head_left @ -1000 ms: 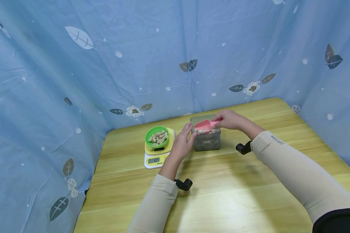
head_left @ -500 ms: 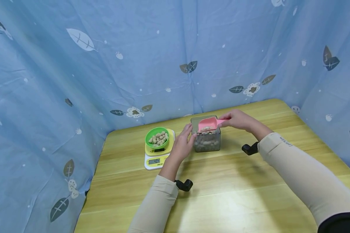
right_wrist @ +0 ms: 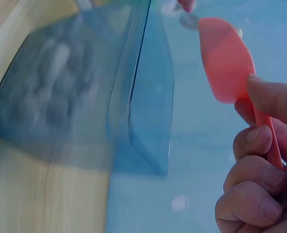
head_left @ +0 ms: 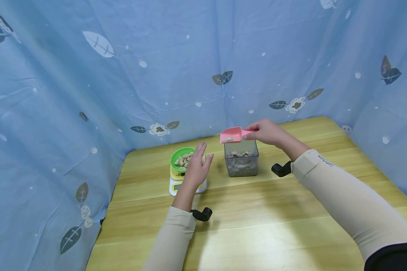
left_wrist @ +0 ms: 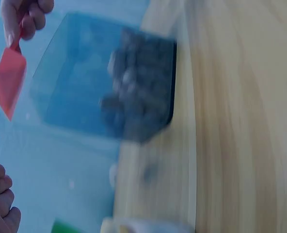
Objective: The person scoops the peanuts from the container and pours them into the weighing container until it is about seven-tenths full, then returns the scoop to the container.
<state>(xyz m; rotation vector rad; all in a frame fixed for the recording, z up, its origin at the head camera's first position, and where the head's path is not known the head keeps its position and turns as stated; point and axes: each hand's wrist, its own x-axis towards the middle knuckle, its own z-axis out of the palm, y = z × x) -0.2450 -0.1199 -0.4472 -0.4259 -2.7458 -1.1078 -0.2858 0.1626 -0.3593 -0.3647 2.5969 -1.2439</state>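
My right hand (head_left: pixel 266 132) grips the handle of a pink scoop (head_left: pixel 235 132), thumb along it in the right wrist view, where the scoop (right_wrist: pixel 226 60) tilts upward. A few peanuts (head_left: pixel 228 139) lie in the scoop, raised above a see-through grey container (head_left: pixel 241 171). Inside that container are more peanuts (head_left: pixel 240 154). My left hand (head_left: pixel 195 171) is in the air with its fingers extended and holds nothing. It partly covers a green bowl (head_left: pixel 179 153) of peanuts, which sits on a yellow-and-white kitchen scale (head_left: pixel 173 182). The scale's display is mostly hidden.
Everything stands on a wooden table (head_left: pixel 257 218), whose back edge meets a blue patterned curtain (head_left: pixel 176 67). A gap of bare wood separates the scale from the container. The container is blurred in both wrist views.
The scoop has risen from inside the container and moved left with peanuts in it. My left hand has left the container's side and moved left, in front of the scale.
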